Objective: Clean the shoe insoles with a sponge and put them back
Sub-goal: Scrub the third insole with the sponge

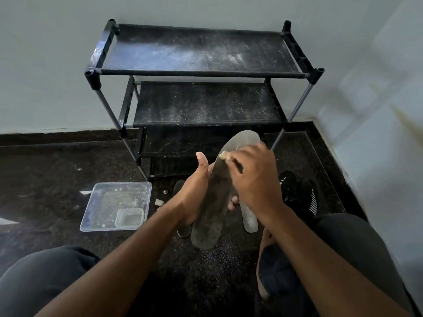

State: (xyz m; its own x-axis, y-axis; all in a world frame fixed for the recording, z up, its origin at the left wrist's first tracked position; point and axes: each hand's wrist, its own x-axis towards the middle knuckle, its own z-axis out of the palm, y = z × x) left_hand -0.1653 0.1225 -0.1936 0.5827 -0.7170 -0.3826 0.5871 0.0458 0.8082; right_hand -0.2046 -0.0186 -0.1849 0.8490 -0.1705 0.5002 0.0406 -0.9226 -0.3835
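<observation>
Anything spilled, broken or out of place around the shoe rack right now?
Yes: pale powdery specks dust the black fabric shoe rack, and a small pale sponge-like crumb lies loose on the dark floor beside the clear plastic tray. The right hand rubs the grey insole normally.

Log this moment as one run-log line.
step: scrubbing | left hand: holds insole | right hand: rubs sponge on it | second insole: on floor
</observation>
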